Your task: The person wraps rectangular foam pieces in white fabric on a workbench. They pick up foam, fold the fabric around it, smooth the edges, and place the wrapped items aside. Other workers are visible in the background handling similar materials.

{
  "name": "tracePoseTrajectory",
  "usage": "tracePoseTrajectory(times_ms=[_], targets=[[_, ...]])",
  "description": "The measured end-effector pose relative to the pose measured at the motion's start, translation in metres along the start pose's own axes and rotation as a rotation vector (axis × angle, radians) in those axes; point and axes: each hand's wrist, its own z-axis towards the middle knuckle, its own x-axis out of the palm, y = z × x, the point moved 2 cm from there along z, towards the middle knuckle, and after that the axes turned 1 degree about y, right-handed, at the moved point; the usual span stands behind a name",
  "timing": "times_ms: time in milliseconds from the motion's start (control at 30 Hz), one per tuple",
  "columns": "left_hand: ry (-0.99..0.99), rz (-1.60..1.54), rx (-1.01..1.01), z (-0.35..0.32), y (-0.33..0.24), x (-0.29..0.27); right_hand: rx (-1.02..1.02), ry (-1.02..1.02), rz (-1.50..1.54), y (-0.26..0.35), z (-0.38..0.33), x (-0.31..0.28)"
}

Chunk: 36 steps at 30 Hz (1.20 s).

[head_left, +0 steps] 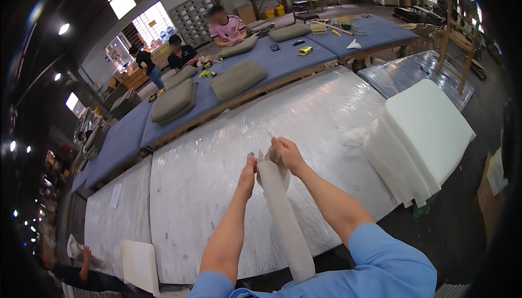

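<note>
A grey-beige fabric-covered cushion (284,219) stands out from my body, seen edge-on as a long narrow strip, its near end against my blue shirt. My left hand (248,174) closes on the fabric at the left of the cushion's far end. On the other side, my right hand (288,155) pinches a loose flap of the cover, raised slightly higher. Fabric edges stick up between the two hands. Under them lies a worktable (201,211) wrapped in clear plastic film.
White foam pads (429,129) are stacked at the right, and another white pad (140,265) lies at lower left. Beyond, blue-topped tables (288,64) carry olive cushions (239,79) and small yellow items. Several people work there; another person's arm (85,262) shows at lower left.
</note>
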Motion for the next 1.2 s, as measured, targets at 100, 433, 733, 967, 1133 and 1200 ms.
tracePoseTrajectory(times_ms=[100, 433, 733, 967, 1133, 1200], targets=[[0.047, -0.015, -0.078, -0.003, 0.024, -0.034, 0.054, 0.123, 0.001, 0.004, -0.023, 0.021], [0.108, -0.241, 0.115, 0.007, -0.013, -0.035, -0.006, 0.086, 0.071, -0.007, -0.035, 0.03], [-0.009, -0.274, 0.238, 0.0, -0.021, -0.036, 0.163, 0.155, 0.094, -0.005, -0.045, 0.044], [-0.172, -0.216, 0.292, 0.006, -0.028, -0.018, 0.184, 0.198, 0.107, -0.005, -0.041, 0.039], [-0.247, -0.148, 0.303, 0.017, -0.049, -0.021, 0.237, 0.16, 0.177, -0.01, -0.042, 0.042], [-0.227, -0.108, 0.304, 0.023, -0.06, -0.015, 0.25, 0.149, 0.194, -0.015, -0.043, 0.04]])
